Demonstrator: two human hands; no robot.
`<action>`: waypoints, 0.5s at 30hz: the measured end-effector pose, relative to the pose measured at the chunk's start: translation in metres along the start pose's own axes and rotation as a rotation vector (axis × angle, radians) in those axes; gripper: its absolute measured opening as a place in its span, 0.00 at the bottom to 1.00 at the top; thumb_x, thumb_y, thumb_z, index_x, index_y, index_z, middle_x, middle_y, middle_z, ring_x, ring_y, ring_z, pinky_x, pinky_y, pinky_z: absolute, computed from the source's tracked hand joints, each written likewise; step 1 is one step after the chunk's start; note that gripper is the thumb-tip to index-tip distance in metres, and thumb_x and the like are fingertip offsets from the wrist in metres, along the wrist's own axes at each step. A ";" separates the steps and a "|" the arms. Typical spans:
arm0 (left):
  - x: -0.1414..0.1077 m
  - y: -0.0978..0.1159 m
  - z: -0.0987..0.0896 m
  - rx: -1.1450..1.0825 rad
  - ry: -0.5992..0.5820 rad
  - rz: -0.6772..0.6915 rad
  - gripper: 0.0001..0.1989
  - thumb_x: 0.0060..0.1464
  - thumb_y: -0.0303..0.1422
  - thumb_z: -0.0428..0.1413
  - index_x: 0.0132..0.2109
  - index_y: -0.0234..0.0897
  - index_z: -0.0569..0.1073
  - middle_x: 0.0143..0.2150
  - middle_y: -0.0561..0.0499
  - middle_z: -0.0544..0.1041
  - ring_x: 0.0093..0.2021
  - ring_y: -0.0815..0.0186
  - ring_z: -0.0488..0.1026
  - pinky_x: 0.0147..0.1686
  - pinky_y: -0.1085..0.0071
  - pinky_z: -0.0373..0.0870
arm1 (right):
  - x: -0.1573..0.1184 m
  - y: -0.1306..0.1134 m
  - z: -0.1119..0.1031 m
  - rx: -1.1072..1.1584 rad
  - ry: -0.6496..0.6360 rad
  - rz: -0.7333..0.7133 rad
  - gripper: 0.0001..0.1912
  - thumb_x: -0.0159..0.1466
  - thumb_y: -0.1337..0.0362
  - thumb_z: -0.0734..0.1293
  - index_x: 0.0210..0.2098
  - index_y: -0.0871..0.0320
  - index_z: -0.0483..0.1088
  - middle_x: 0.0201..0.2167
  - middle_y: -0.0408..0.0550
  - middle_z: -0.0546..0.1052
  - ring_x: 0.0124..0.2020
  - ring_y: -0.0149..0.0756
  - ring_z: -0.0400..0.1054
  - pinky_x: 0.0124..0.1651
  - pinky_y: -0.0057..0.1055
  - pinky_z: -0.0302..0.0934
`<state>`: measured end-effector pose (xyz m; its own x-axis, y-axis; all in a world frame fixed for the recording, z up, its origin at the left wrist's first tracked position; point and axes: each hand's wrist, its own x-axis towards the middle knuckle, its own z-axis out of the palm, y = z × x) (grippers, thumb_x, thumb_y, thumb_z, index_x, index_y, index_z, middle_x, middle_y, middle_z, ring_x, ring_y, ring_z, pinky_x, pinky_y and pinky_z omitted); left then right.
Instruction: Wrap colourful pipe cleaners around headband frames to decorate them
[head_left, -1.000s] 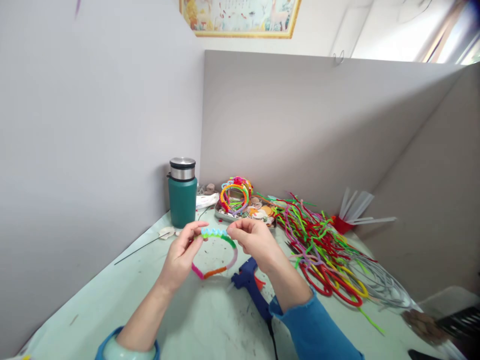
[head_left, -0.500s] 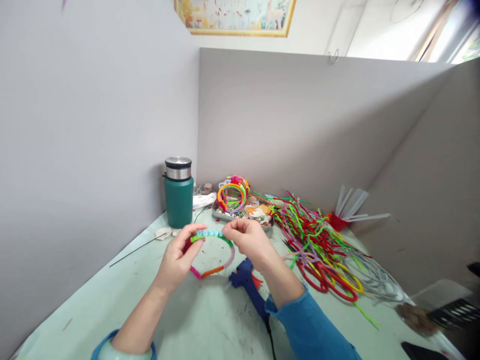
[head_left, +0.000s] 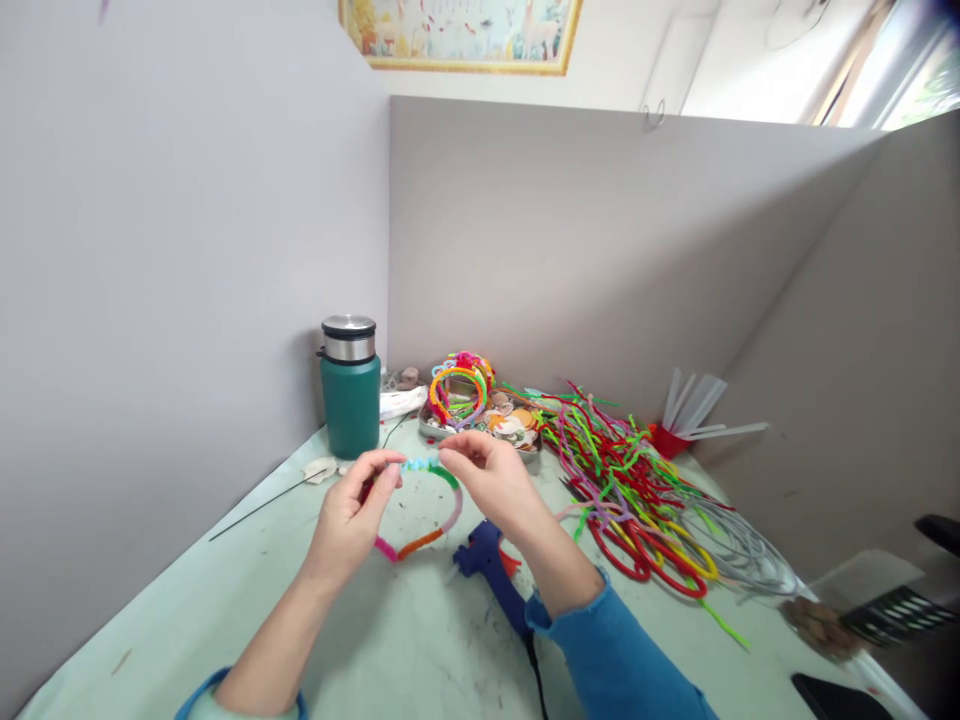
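Between my hands is a multicoloured pipe-cleaner ring (head_left: 452, 512), with green, pale pink, orange and magenta stretches. A light blue wavy pipe-cleaner piece (head_left: 420, 464) runs along its top. My left hand (head_left: 350, 508) is closed, thumb and fingers pinching the ring's upper left side and the blue piece's end. My right hand (head_left: 491, 478) pinches at the other end of the blue piece, near the green stretch. Fingers hide both ends. Below the right wrist lies a dark blue glue gun (head_left: 491, 575) with an orange-red trigger.
A green flask (head_left: 351, 400) stands at the left partition. Behind the hands, a metal tray (head_left: 442, 432) holds discs and finished rings (head_left: 457, 395). Loose pipe cleaners (head_left: 615, 450) and red-handled scissors (head_left: 637, 555) lie right. A red holder (head_left: 667, 440) contains white sticks; a black rod (head_left: 262, 500) lies left.
My left fingers have shifted over the ring's upper left part, covering the bright green portion seen before. The view has moved slightly; both hands keep their pinch.
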<state>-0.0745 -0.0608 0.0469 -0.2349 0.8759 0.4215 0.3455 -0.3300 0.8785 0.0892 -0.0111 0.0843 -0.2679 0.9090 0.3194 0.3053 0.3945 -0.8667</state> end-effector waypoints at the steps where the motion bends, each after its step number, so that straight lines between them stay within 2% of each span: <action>1: 0.000 -0.001 0.000 0.007 0.002 0.001 0.11 0.54 0.40 0.49 0.41 0.41 0.69 0.29 0.54 0.69 0.29 0.70 0.64 0.27 0.76 0.58 | 0.000 -0.001 -0.004 -0.013 0.004 -0.018 0.12 0.56 0.61 0.62 0.35 0.60 0.72 0.25 0.43 0.71 0.24 0.28 0.61 0.28 0.25 0.55; 5: 0.001 -0.001 0.000 0.021 0.008 0.001 0.11 0.54 0.40 0.48 0.41 0.41 0.69 0.29 0.54 0.68 0.30 0.70 0.64 0.27 0.76 0.58 | -0.003 -0.007 -0.018 -0.096 0.040 -0.126 0.11 0.58 0.62 0.62 0.36 0.58 0.73 0.29 0.45 0.73 0.26 0.29 0.63 0.30 0.26 0.57; 11: 0.001 -0.001 -0.001 0.040 0.000 -0.012 0.12 0.54 0.41 0.48 0.41 0.40 0.68 0.29 0.54 0.68 0.28 0.71 0.63 0.26 0.76 0.58 | -0.009 -0.010 -0.019 -0.320 0.021 -0.436 0.07 0.59 0.67 0.63 0.34 0.55 0.74 0.29 0.45 0.70 0.31 0.30 0.64 0.34 0.26 0.57; 15: 0.001 -0.002 -0.001 0.034 0.000 -0.013 0.12 0.54 0.41 0.48 0.41 0.40 0.68 0.29 0.55 0.68 0.29 0.71 0.64 0.27 0.77 0.59 | -0.008 -0.004 -0.015 -0.406 0.023 -0.457 0.08 0.60 0.68 0.63 0.35 0.54 0.74 0.31 0.45 0.71 0.32 0.30 0.65 0.36 0.26 0.57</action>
<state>-0.0761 -0.0598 0.0459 -0.2395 0.8802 0.4097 0.3732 -0.3061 0.8758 0.1041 -0.0180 0.0911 -0.4357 0.6366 0.6363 0.4891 0.7609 -0.4264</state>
